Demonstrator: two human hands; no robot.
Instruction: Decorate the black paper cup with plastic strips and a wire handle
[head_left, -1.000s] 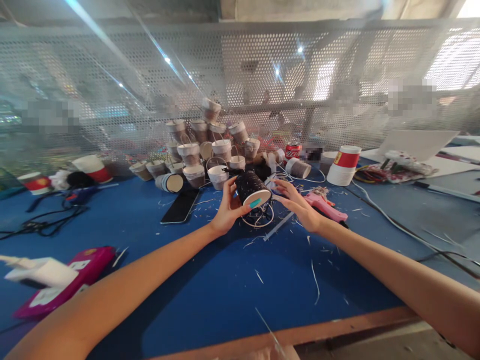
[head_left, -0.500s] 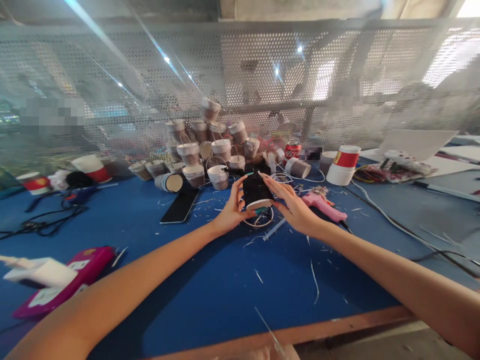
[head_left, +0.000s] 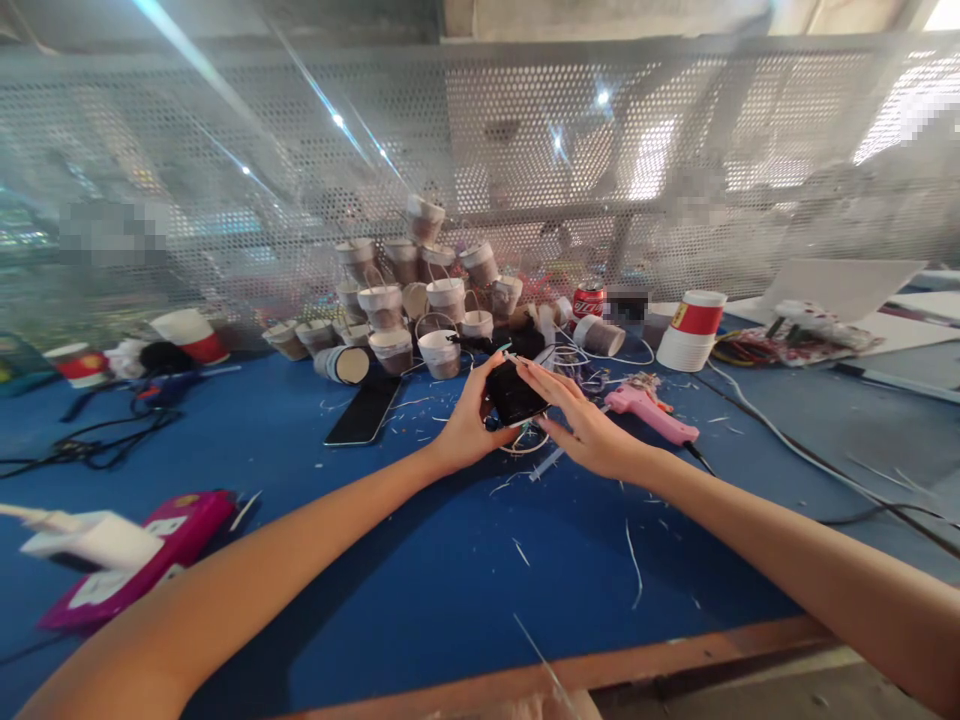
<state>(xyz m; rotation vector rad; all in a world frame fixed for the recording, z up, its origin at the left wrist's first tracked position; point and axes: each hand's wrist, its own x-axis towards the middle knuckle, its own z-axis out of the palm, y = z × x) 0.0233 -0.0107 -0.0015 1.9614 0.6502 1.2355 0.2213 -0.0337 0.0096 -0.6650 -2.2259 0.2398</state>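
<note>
"What has just changed with the black cup (head_left: 516,393)?"

"A second ago its pale round bottom showed and the right hand (head_left: 589,425) stood apart from it. Now that hand touches it, and the cup has tipped so its dark side shows instead, with little of the bottom in sight."

"Where is it?"

"To the right of the phone (head_left: 364,410), between the two hands."

"And their hold?"

"The left hand (head_left: 469,428) is grasping the cup from the phone side. The right has its fingers stretched along the cup; whether it grips or only presses, I can't tell."

"So what does the change mean?"

"The work looks two-handed now, I'd judge, and centred on the cup's wall. The pink glue gun (head_left: 651,414) lies unheld, farther right of the phone, and the pile of small pails (head_left: 380,308) stands behind the phone."
</note>
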